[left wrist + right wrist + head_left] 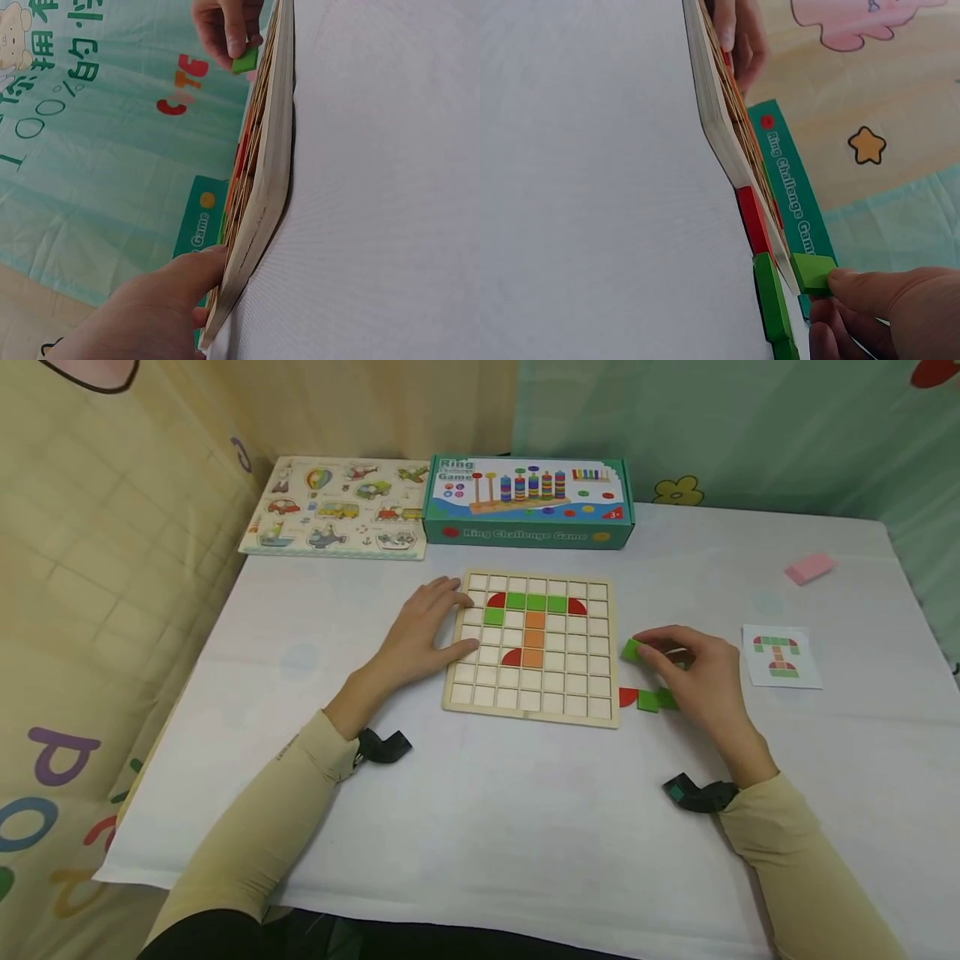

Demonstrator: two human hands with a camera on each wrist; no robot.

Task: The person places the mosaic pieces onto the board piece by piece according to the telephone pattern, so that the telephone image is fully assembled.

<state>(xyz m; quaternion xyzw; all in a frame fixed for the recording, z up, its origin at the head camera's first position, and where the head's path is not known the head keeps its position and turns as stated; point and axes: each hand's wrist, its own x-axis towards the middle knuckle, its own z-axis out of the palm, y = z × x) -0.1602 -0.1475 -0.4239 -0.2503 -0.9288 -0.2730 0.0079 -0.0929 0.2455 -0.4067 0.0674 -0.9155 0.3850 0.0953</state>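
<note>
A wooden grid board (573,683) lies on the table with green squares (536,602), orange squares (533,639) and red quarter-round tiles (512,657) set in its cells. My left hand (420,631) rests at the board's left edge, thumb and fingertips on the frame. Just off the right edge, my right hand (693,668) pinches a green square tile (814,272) between thumb and fingers, raised above the table. Below that hand lie a red quarter-round tile (628,697) and green tiles (648,701) in a row, partly covered by the hand.
A pattern card (782,657) showing a mushroom-like figure lies to the right, with a pink block (810,568) behind it. At the back stand a Ring Challenge Game box (528,503) and a picture puzzle board (337,508). Printed curtains surround the table.
</note>
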